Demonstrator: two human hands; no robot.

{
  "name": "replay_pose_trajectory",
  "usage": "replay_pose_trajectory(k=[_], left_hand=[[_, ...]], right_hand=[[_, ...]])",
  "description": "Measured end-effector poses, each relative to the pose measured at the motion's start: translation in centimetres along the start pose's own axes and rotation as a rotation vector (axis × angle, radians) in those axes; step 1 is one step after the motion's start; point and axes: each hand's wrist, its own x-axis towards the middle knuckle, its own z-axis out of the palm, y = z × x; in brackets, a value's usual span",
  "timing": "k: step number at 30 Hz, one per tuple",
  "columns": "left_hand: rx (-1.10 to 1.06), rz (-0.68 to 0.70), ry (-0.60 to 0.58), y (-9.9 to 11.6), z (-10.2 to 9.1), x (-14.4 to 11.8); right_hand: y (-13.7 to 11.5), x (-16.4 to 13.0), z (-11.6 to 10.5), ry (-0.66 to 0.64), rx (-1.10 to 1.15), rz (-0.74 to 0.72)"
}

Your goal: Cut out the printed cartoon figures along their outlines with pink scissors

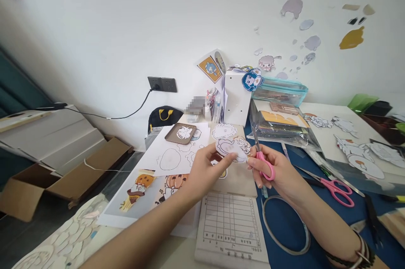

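Observation:
My left hand (210, 167) pinches a white paper cutout (230, 146) with a drawn outline, thumb on top. In my right hand (274, 165) is a pair of pink-handled scissors (265, 164), blades pointing up and away. The fingertips of my right hand are close to the cutout's right edge; whether they touch it I cannot tell. Beneath the hands lie more paper cutouts (224, 131) on a beige board (237, 184). A printed form pad (232, 226) sits below them, nearer to me.
A second pair of pink scissors (337, 188) and a ring-shaped coil (286, 224) lie on the right. Left are a brown tray (180, 134), outline sheets (169, 159) and colour prints (139, 191). A white file box (237, 96) stands against the wall. Cardboard boxes (79, 172) lie beyond the table's left side.

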Motion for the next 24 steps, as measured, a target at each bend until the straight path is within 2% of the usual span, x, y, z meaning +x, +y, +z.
replay_pose_trajectory(k=[3,7,12,15,21,24], left_hand=[[-0.090,-0.163,-0.018,-0.2,0.0,0.2],[-0.166,-0.295,-0.064,-0.2,0.2,0.3],[-0.175,-0.380,-0.166,0.4,0.5,0.1],[-0.162,-0.374,-0.216,0.5,0.6,-0.1],[-0.258,-0.407,-0.118,0.1,0.3,0.1],[-0.354,-0.439,-0.065,0.1,0.1,0.3]], right_hand=[[0.0,0.0,0.1,0.035,-0.004,-0.016],[0.2,0.0,0.3,0.060,-0.006,-0.028],[0.6,0.0,0.6,0.093,-0.025,-0.065],[0.4,-0.1,0.7,0.102,-0.053,-0.076],[-0.5,-0.3,0.1,0.102,-0.135,-0.081],[-0.9,-0.3,-0.1,0.030,-0.157,-0.060]])
